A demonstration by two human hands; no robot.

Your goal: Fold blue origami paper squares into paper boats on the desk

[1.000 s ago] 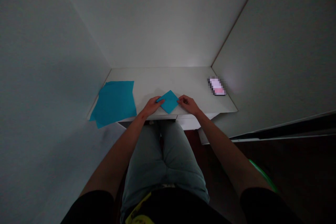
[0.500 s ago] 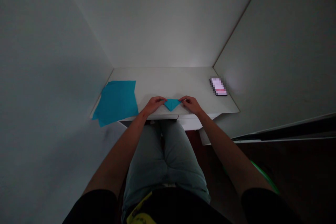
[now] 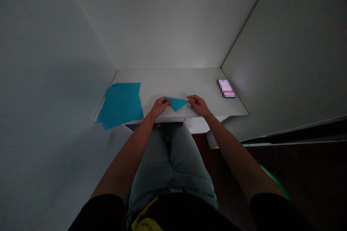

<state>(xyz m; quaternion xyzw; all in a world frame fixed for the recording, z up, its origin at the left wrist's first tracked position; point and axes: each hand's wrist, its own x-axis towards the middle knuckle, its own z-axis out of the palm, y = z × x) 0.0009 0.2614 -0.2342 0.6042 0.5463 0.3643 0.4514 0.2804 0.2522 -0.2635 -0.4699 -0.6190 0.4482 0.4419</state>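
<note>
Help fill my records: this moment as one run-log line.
left hand: holding blue folded paper-like triangle | right hand: at its right tip | blue paper-like sheets: white tabletop, left | pixelated phone: tabletop, right

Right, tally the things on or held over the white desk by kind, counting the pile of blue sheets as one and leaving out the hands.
Folded blue paper: 1
Pile of blue sheets: 1
Phone-like device: 1
Total: 3 (sheets within the pile can't be counted)
</note>
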